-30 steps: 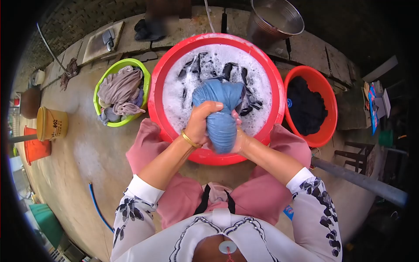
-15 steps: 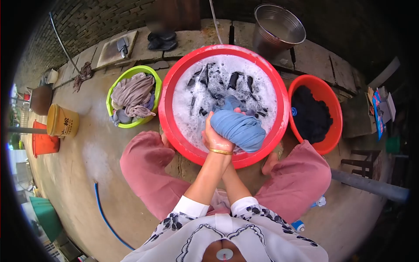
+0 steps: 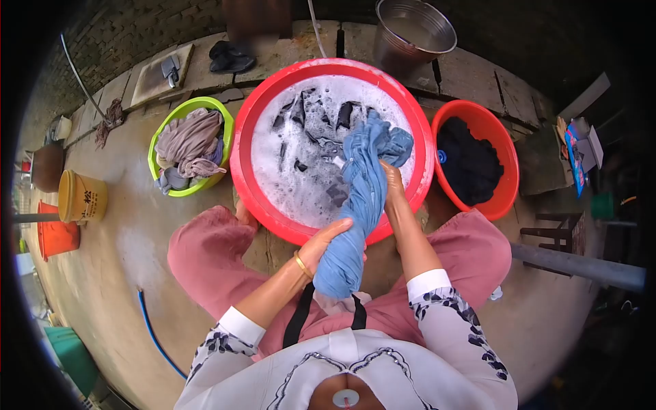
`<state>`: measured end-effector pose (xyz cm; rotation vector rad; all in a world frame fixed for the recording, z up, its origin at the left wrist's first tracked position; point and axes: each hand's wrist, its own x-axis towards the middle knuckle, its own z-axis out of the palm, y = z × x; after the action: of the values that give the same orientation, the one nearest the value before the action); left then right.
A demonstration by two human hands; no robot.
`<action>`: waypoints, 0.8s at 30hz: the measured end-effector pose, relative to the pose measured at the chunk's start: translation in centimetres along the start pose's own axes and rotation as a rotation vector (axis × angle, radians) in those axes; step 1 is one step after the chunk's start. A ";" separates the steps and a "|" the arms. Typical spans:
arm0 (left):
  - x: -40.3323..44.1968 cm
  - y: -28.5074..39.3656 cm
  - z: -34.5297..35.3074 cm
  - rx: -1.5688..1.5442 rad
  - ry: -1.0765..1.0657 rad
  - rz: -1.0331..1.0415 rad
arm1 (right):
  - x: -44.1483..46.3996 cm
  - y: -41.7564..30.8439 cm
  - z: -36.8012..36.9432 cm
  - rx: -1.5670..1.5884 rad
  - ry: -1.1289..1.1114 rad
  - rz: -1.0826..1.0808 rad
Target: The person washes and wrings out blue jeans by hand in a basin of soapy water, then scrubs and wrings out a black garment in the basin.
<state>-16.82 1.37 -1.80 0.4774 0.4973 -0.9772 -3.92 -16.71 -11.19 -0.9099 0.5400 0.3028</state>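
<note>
A long, twisted blue cloth (image 3: 363, 195) stretches from above the suds down over the near rim of the big red basin (image 3: 244, 171). My left hand (image 3: 321, 244), with a gold bangle at the wrist, is wrapped round its lower part. Higher up, my right hand (image 3: 391, 183) grips the cloth from the right side, its fingers partly hidden behind the fabric. Dark clothes (image 3: 345, 115) lie in the foamy water of the basin.
A green basin (image 3: 153, 154) of greyish clothes stands left, a red basin (image 3: 511, 179) of dark clothes right. A metal bucket (image 3: 415, 27) is behind. Yellow (image 3: 82, 196) and orange (image 3: 57, 232) buckets stand far left, a blue hose (image 3: 156, 336) nearer.
The bunched blue cloth has been drawn out into a long twist. My hands, close together before, are now apart along it, the left nearer my body and the right farther out.
</note>
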 end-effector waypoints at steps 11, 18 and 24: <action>4.0 0.5 -1.8 0.760 0.173 0.088 | 0.5 2.6 2.9 -1.702 0.218 -0.069; 2.8 2.0 -7.2 -0.020 -0.254 -0.127 | -1.1 2.2 2.1 -1.534 0.084 0.082; 10.9 1.7 -13.1 0.102 -0.040 0.412 | -7.0 4.6 3.9 -1.831 -0.273 -0.041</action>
<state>-12.59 2.78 -18.38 0.6223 0.2962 -0.6157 -10.66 -11.03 -8.37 -2.5696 -0.1888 0.9070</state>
